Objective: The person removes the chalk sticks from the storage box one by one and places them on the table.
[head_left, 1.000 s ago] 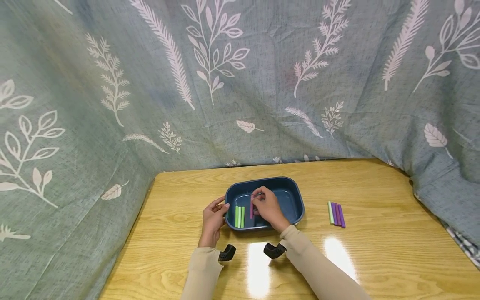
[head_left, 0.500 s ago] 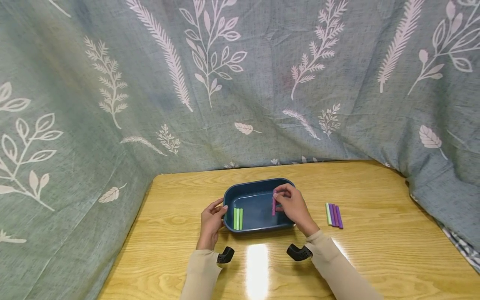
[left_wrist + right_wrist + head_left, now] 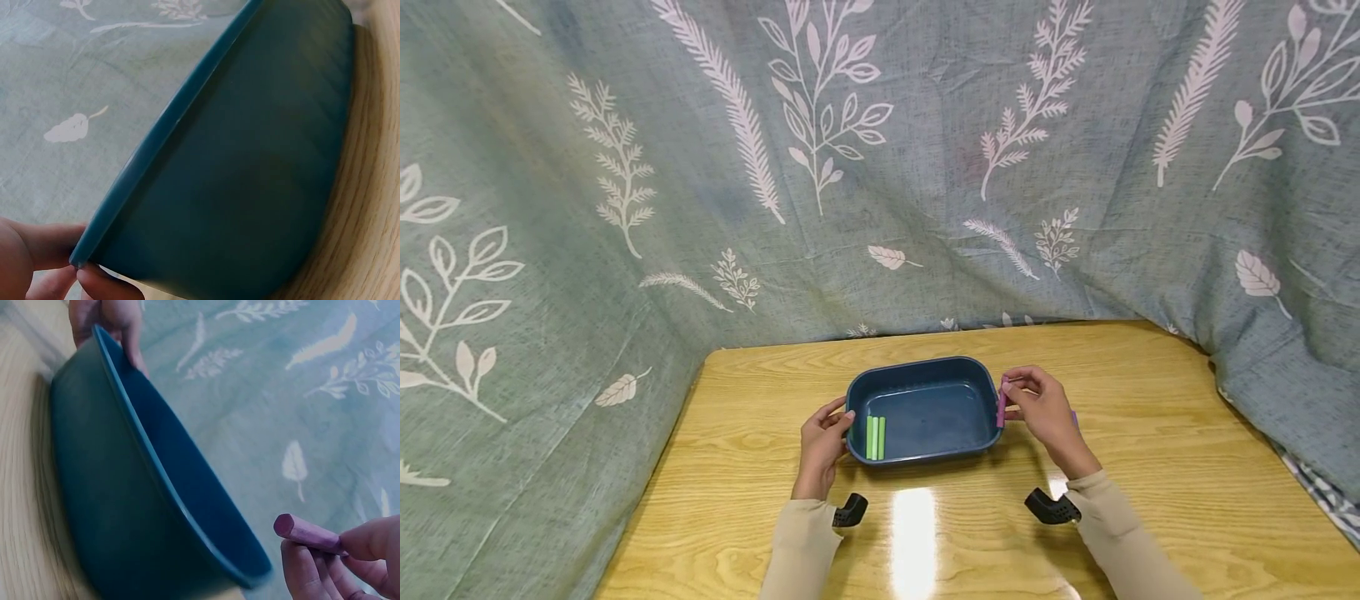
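A dark blue plastic tub [image 3: 925, 454] stands on the table. My left hand [image 3: 822, 442] grips its left rim, the thumb over the edge and fingers outside; the left wrist view shows the rim [image 3: 134, 156] pinched between them. Three green chalk sticks [image 3: 876, 438] lie side by side at the tub's left end. With thumb and fingertips my right hand [image 3: 1043, 417] pinches a purple chalk stick [image 3: 1002, 403] just at the tub's right rim. Up close, the purple stick [image 3: 306, 534] is matte, with a flat end, and is held apart from the tub.
Behind my right hand, the end of a purple stick [image 3: 1074, 419] peeks out on the wooden table [image 3: 760, 375]; anything beside it is hidden. A patterned grey-green cloth [image 3: 925, 167] hangs along the table's back and left. Black wrist mounts [image 3: 1052, 507] stick out from both sleeves.
My right hand has lifted the purple chalk stick from inside the tub and carried it right, to the tub's right rim. The left hand keeps its grip; the green sticks stay put.
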The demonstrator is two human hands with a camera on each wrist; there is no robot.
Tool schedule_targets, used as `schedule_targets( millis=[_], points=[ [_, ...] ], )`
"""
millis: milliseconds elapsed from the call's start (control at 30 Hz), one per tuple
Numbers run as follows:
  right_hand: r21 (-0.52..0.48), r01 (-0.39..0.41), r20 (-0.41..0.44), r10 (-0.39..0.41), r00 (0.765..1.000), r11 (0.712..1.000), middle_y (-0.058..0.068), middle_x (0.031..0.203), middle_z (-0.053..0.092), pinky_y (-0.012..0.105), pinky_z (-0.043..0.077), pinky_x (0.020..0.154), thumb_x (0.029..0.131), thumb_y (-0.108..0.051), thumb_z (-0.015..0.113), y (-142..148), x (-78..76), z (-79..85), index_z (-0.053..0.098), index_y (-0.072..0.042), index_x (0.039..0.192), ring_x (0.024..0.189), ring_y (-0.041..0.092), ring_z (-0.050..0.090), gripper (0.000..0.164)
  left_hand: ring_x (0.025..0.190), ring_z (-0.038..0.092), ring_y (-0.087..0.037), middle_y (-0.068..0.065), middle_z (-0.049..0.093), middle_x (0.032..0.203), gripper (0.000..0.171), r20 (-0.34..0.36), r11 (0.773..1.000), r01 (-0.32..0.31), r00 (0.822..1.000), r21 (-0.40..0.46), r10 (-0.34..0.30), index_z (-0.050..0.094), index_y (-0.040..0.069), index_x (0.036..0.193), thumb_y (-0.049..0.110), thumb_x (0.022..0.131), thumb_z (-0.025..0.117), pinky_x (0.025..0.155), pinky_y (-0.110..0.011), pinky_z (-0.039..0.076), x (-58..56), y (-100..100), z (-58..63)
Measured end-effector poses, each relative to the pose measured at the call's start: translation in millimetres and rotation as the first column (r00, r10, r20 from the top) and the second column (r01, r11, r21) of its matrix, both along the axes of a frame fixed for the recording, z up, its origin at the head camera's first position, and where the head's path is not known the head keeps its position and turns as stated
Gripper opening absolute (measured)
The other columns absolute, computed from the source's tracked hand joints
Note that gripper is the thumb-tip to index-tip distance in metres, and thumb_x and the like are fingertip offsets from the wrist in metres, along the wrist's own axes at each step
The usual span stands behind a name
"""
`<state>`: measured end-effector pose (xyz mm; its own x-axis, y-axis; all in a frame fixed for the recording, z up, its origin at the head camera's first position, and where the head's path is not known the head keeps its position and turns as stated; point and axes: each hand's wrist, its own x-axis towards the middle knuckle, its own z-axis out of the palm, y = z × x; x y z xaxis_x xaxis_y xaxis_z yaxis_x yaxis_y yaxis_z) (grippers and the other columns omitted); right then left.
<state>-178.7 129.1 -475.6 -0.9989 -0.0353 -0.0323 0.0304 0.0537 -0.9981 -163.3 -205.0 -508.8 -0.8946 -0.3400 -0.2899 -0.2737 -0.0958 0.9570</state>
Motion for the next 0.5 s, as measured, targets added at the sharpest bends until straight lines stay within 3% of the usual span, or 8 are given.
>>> schedule_targets(
  millis=[167, 333, 500],
  points=[
    [0.011, 0.005, -0.015, -0.005, 1.000, 1.000, 0.013, 0.105, 0.064, 0.033, 0.063, 0.075, 0.110, -0.005, 0.054, 20.6, 2.4, -4.7, 0.052, 0.010, 0.132, 0.086, 0.013, 0.070, 0.026, 0.076, 0.061, -0.013, -0.004, 0.061, 0.098, 0.039, -0.011, 1.000, -0.002, 1.000, 0.004, 0.002, 0.064, -0.002, 0.140, 0.004, 0.102, 0.069, 0.056, -0.023, 0.053, 0.0, 0.4, 0.0],
    [0.053, 0.016, -0.017, -0.016, 1.000, 0.998, 0.021, 0.112, 0.063, 0.033, 0.063, 0.077, 0.111, -0.006, 0.053, 40.2, 6.6, -9.5, 0.051, 0.009, 0.135, 0.091, 0.019, 0.072, 0.028, 0.074, 0.062, -0.013, -0.005, 0.061, 0.099, 0.038, -0.017, 1.000, -0.007, 1.000, -0.005, 0.007, 0.065, -0.002, 0.139, 0.003, 0.102, 0.068, 0.056, -0.023, 0.054, -0.1, 0.0, -0.8],
    [0.105, 0.035, -0.001, -0.035, 0.999, 0.994, 0.025, 0.117, 0.063, 0.031, 0.063, 0.079, 0.112, -0.010, 0.052, 58.2, 10.5, -13.2, 0.049, 0.010, 0.139, 0.093, 0.014, 0.071, 0.034, 0.077, 0.062, -0.014, -0.006, 0.061, 0.100, 0.038, -0.010, 1.000, -0.007, 1.000, -0.006, 0.007, 0.065, -0.002, 0.139, 0.003, 0.102, 0.068, 0.057, -0.024, 0.054, 0.2, -0.2, -1.3]
  ],
)
